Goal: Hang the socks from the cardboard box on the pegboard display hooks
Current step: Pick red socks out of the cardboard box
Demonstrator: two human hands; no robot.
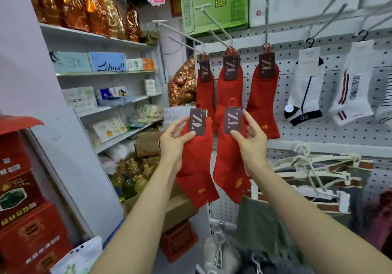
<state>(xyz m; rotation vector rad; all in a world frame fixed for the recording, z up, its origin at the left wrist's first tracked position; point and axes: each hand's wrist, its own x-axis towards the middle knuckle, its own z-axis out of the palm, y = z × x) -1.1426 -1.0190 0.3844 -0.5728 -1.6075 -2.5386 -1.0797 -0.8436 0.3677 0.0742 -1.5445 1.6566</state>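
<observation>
The left hand [172, 141] pinches one red sock pair [196, 165] by its label; the right hand [252, 144] pinches another [230, 167] at three o'clock. Three red pairs [228, 87] hang on pegboard hooks [214, 37] at twelve.

You're facing a cramped shop corner: pale wall [21, 51] on your left, white shelving unit [101, 73] stacked with boxed goods, green carton [214, 2] up top, red gift boxes [25, 210] lower left.
</observation>
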